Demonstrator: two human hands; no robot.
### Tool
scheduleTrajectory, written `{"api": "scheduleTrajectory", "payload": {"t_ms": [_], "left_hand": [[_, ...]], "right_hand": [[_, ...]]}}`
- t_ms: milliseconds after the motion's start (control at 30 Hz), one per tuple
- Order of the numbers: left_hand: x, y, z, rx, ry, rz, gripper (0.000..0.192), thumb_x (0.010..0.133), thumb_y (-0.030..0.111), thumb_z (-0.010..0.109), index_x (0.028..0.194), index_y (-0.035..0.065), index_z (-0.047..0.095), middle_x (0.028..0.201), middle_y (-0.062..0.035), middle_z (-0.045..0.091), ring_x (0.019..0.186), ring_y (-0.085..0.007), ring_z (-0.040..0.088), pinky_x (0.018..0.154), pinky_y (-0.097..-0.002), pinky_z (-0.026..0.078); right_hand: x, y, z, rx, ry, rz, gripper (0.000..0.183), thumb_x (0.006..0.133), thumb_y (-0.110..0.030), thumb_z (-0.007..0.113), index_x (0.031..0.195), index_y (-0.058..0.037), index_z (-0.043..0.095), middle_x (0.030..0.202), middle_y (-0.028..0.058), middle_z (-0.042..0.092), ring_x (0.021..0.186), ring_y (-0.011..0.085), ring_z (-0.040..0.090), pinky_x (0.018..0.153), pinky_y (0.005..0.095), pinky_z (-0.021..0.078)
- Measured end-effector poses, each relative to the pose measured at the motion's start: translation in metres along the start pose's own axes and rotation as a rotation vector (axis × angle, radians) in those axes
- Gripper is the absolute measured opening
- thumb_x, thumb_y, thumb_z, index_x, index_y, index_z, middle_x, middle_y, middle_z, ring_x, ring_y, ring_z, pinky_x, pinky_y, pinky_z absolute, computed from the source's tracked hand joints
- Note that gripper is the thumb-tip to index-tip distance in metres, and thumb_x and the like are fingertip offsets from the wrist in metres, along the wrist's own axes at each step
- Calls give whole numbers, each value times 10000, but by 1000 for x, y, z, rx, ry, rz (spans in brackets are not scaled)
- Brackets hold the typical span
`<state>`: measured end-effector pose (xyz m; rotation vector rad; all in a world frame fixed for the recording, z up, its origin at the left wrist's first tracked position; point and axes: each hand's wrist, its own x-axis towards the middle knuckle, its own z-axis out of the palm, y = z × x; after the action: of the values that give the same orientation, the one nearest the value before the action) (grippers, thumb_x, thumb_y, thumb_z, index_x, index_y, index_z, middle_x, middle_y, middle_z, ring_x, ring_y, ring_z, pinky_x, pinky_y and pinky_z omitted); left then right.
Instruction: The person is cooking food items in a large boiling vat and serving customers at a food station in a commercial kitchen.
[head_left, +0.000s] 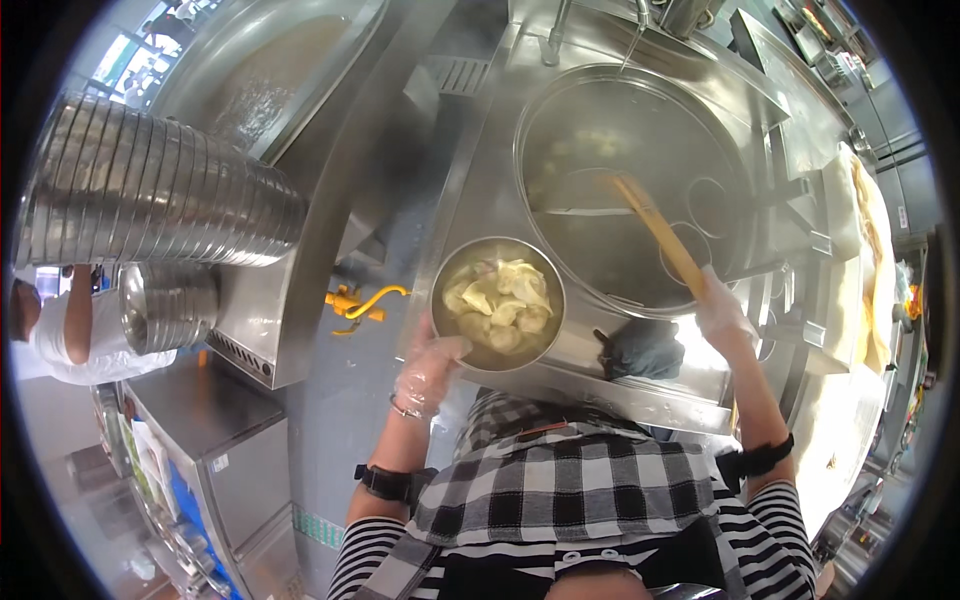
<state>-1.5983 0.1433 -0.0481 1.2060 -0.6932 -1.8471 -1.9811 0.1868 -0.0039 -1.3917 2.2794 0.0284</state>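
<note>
My left hand (435, 371), in a clear plastic glove, grips the rim of a round metal bowl (562, 300). Dumplings (504, 304) in broth sit inside the bowl, beside the large pot's near left edge. In my right hand (721, 315), also gloved, is the wooden handle (664, 232) of a utensil whose head is low in the pot and blurred by steam. The large round cooking pot (525, 202) holds cloudy liquid. Pale pieces (600, 141) show near its far side, and round wire rings (705, 208) are at its right.
Tall stacks of metal bowls (157, 187) stand on a counter at left. Behind them is another large vat (300, 97) of liquid. A dark cloth (643, 350) lies at the stove's front edge. A yellow valve (356, 302) is below left. A person in white (97, 322) stands far left.
</note>
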Motion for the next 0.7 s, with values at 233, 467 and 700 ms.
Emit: {"api": "scheduleTrajectory", "payload": {"t_ms": [233,467,700], "left_hand": [[-8,19,21,-130,-124,23,672,639,-68,508,1258,67,285,1090,-85,470,969,-188,490,803,-289,421],[-2,11,9,-72,-223,16,709,623,6,519,1274,33,238,1113,-84,436,969,-162,453,828,-280,377],[-7,14,-10,-34,-172,47,684,621,-4,485,1263,12,249,1160,-112,393,1028,-190,425,888,-298,336]], "right_hand": [[-38,-4,28,647,-87,299,599,655,31,520,1219,-93,361,909,137,532,762,243,546,671,325,456],[52,55,133,-336,-218,-398,158,694,-110,583,848,-78,591,679,54,595,601,178,563,528,291,457],[47,-40,76,24,-203,-459,81,721,-133,550,696,-69,593,694,77,601,548,186,559,473,298,422]]}}
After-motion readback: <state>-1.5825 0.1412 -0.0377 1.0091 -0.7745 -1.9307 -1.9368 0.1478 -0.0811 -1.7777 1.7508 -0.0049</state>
